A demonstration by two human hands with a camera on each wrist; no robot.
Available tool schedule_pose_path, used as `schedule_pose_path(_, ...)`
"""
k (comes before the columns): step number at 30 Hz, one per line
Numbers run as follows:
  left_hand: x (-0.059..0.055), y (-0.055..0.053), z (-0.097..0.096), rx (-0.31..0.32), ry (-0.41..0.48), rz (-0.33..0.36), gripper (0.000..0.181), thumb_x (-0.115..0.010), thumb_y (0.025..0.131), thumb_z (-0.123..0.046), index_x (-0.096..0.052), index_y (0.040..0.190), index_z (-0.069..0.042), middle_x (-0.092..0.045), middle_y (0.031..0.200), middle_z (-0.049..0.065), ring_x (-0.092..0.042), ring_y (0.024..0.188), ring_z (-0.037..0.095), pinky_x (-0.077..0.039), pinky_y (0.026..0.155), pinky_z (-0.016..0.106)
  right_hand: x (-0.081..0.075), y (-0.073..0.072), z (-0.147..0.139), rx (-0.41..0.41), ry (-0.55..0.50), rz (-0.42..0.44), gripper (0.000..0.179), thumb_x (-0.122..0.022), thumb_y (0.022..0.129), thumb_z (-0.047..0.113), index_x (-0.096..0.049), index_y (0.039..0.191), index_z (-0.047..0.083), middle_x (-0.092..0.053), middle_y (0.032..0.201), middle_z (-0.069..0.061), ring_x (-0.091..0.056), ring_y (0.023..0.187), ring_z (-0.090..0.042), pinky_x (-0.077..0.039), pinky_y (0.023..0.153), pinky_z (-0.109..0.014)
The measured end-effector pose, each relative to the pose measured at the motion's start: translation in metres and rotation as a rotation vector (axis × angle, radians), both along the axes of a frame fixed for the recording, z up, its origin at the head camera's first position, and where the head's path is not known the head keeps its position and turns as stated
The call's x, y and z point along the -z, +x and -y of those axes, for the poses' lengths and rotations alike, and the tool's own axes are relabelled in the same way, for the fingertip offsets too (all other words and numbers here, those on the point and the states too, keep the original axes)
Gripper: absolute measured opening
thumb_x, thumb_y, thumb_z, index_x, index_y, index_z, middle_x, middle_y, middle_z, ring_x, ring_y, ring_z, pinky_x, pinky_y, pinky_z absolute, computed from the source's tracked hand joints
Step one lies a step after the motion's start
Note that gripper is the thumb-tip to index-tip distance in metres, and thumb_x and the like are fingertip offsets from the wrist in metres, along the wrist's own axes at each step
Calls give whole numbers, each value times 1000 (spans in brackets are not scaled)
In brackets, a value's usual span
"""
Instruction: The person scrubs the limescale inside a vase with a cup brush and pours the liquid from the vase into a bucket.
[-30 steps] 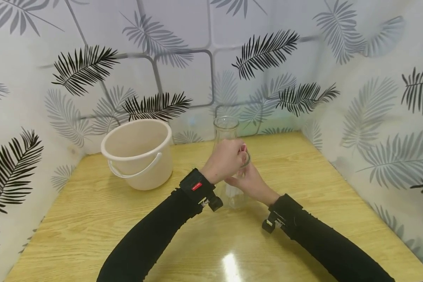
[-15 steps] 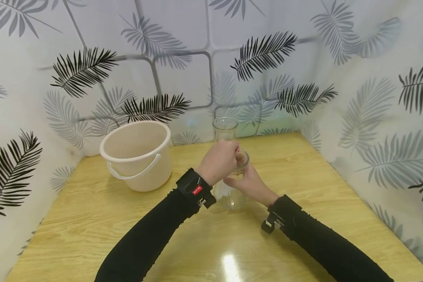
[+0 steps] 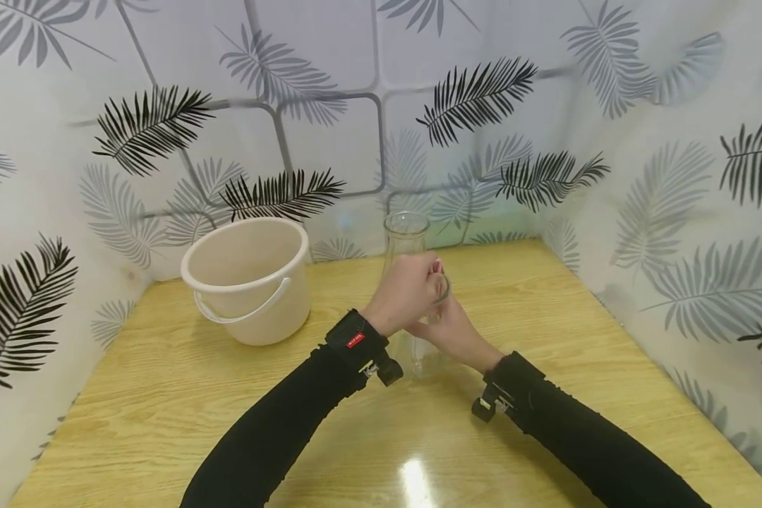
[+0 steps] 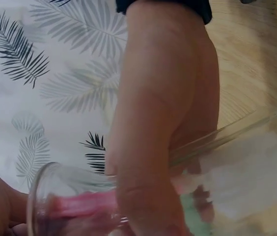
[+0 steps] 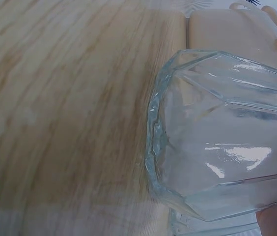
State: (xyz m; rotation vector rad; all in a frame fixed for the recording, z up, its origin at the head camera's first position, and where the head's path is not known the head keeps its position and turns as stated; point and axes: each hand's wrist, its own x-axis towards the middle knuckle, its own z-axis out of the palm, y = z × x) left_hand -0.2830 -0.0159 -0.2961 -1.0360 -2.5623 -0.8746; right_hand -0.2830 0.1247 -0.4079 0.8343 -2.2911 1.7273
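My left hand [image 3: 406, 291] is above the mouth of a clear glass vase [image 5: 227, 132]. Its fingers grip a thin pink-handled tool, apparently a cup brush [image 4: 82, 204], reaching into the vase. Through the glass, the left wrist view shows a green part and a blurred white head [image 4: 251, 172]. Curled round the vase from the right is my right hand [image 3: 455, 331], below the rim. The faceted base shows in the right wrist view; whether it touches the table I cannot tell. A second, taller glass vase [image 3: 406, 236] stands behind, partly hidden by my left hand.
A cream bucket [image 3: 263, 310] with a white handle stands at the back left of the wood-grain table [image 3: 184, 402]. Patterned leaf-print sheeting [image 3: 330, 141] hangs close behind and along both sides of the table.
Half a second ago my left hand was a little further left, with more of the vase rim showing. It has shifted back right over the rim. My right hand stays nearly still.
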Motion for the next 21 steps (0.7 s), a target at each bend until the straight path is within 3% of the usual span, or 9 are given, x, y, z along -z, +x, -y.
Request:
schedule_pose_path(4,-4,2,2,8,-17,48,17,-54,97,-1,-57,82,-8,-51,70,1,-43,58,10,-36,55,20,1,-1,-1,20,9,-5,104,-73,92,13,1,160,38,-25,164,8,-28,150,-18,-24,122,-48)
schedule_pose_path(8,-10,6,1,14,-140,-16,23,-55,96,-1,-52,74,-10,-43,68,-1,-40,60,10,-35,58,20,-1,-1,-2,23,21,-26,89,-73,92,17,-17,159,33,-38,155,4,-37,143,-21,-32,116,-51)
schedule_pose_path(13,-17,12,-1,21,-252,-66,28,-49,100,-2,-50,74,-11,-41,66,-1,-39,57,9,-36,56,20,-3,-1,-3,40,53,-38,78,-74,92,20,-28,154,32,-39,151,3,-38,140,-21,-34,113,-53)
schedule_pose_path(21,-5,3,3,-21,-188,-101,16,-52,94,6,-63,89,-3,-57,76,3,-48,65,11,-41,61,21,-3,0,-1,41,35,-4,69,-74,92,16,-35,147,29,-45,143,2,-44,131,-21,-37,107,-52)
